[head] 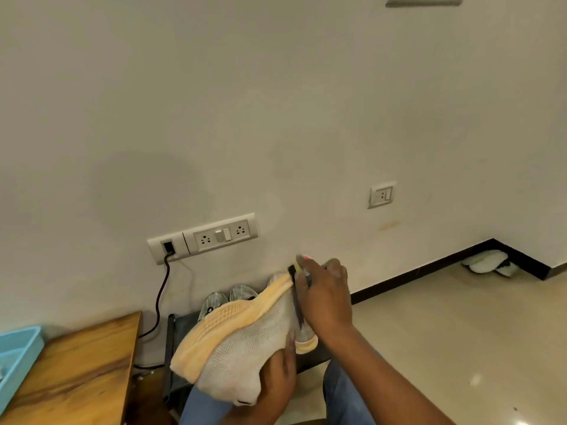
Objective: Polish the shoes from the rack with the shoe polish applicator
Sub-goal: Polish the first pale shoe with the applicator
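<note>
A white knit shoe (245, 354) with a pale orange sole is held up sideways in front of me, sole turned to the upper left. My left hand (277, 381) grips it from below, near its opening. My right hand (325, 296) grips a slim dark applicator (297, 297) and presses it against the shoe's toe end. Behind the shoe stands a low dark shoe rack (171, 348) against the wall, with two more light shoes (227, 297) on it.
A wooden table (76, 372) with a light blue tray (15, 357) stands at the left. A black cable (162, 296) hangs from the wall sockets (214, 236). Another pair of shoes (491, 262) lies in the far right corner on the cream tiled floor (460, 348).
</note>
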